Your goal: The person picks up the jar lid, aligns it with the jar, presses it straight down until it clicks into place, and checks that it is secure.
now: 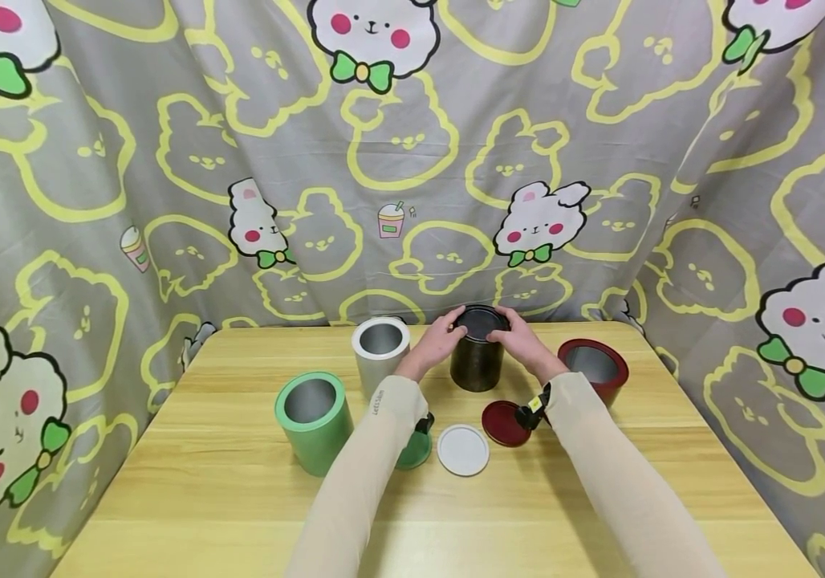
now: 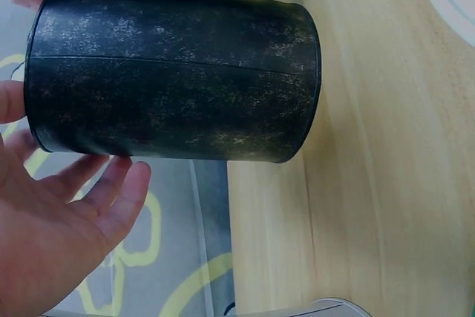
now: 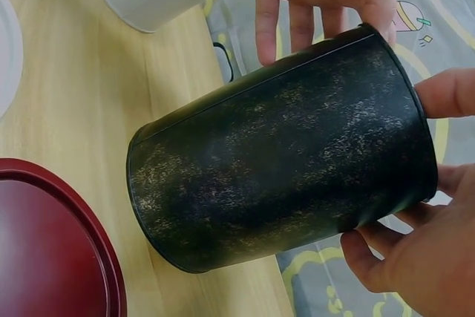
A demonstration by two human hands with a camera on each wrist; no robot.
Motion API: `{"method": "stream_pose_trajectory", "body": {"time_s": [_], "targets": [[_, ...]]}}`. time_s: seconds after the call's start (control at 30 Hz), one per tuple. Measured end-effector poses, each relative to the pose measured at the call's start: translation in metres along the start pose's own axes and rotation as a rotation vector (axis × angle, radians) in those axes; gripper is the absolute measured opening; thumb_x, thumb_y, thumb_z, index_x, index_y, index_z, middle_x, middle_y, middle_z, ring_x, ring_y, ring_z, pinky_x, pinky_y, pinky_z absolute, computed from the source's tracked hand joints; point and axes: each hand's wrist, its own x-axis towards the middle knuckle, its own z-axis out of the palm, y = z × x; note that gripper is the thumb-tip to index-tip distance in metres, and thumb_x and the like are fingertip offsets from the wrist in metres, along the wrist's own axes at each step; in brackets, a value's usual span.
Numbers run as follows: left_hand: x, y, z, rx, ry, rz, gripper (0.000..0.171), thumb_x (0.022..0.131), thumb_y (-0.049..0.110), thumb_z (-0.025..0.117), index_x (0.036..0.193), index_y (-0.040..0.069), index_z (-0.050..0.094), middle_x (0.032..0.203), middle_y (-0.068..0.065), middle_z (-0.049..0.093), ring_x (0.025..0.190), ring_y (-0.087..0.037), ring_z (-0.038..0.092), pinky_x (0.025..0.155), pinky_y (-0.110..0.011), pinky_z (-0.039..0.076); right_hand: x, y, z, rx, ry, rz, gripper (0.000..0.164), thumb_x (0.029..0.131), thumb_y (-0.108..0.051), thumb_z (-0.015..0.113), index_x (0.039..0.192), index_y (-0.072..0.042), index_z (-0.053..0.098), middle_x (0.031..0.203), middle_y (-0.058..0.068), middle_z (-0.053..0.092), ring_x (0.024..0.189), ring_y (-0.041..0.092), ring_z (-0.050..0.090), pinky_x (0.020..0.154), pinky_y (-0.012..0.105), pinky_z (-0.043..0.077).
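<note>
A black canister (image 1: 476, 368) with a worn, speckled surface stands upright near the table's far edge, topped by a black lid (image 1: 481, 323). My left hand (image 1: 438, 343) holds its upper left side, with the thumb on the lid. On the opposite side, my right hand (image 1: 526, 347) grips the upper rim, its thumb also over the lid. The left wrist view shows the left fingers (image 2: 122, 191) curved along the canister's side (image 2: 174, 72). In the right wrist view, the right fingers (image 3: 367, 261) touch the canister's wall below the rim.
Left of the hands stand a white canister (image 1: 372, 365) and a green canister (image 1: 314, 437), both uncovered. An uncovered red canister (image 1: 603, 385) is at the right. Nearer lie a green lid (image 1: 415, 453), partly behind the left sleeve, a white lid (image 1: 463, 450) and a red lid (image 1: 505, 424).
</note>
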Motion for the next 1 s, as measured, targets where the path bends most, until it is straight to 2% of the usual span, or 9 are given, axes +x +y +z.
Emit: {"method": "stream_pose_trajectory", "body": {"time_s": [0.23, 0.5, 0.77, 1.0], "targets": [[-0.002, 0.000, 0.000, -0.022, 0.012, -0.036, 0.052, 0.096, 0.031, 0.046, 0.146, 0.024, 0.038, 0.143, -0.013, 0.040, 0.127, -0.025, 0.041, 0.104, -0.037, 0.032, -0.005, -0.003, 0.004, -0.023, 0.033, -0.025, 0.071, 0.085, -0.007, 0.054, 0.147, 0.003, 0.022, 0.151, 0.023, 0.020, 0.136, 0.035, 0.023, 0.109, 0.046, 0.022], [-0.005, 0.002, 0.002, -0.089, 0.042, -0.054, 0.049, 0.096, 0.026, 0.048, 0.145, 0.023, 0.041, 0.146, -0.008, 0.038, 0.132, -0.024, 0.036, 0.105, -0.037, 0.032, -0.006, -0.001, 0.005, -0.029, 0.030, -0.025, 0.071, 0.087, -0.007, 0.054, 0.148, 0.001, 0.020, 0.152, 0.022, 0.018, 0.137, 0.035, 0.020, 0.109, 0.047, 0.021], [-0.006, 0.008, 0.006, -0.114, 0.071, -0.084, 0.047, 0.096, 0.024, 0.044, 0.143, 0.023, 0.043, 0.147, -0.001, 0.039, 0.135, -0.020, 0.032, 0.107, -0.038, 0.028, -0.004, 0.001, 0.005, -0.049, 0.035, -0.031, 0.070, 0.087, -0.008, 0.053, 0.149, -0.001, 0.019, 0.153, 0.021, 0.016, 0.139, 0.035, 0.017, 0.109, 0.048, 0.021], [-0.004, 0.007, 0.012, -0.081, 0.099, -0.129, 0.047, 0.096, 0.024, 0.040, 0.142, 0.027, 0.043, 0.147, 0.002, 0.039, 0.134, -0.021, 0.033, 0.106, -0.039, 0.028, -0.006, 0.003, 0.007, -0.089, 0.050, -0.051, 0.069, 0.089, -0.013, 0.052, 0.150, -0.004, 0.021, 0.154, 0.019, 0.016, 0.139, 0.034, 0.017, 0.109, 0.048, 0.021]]}}
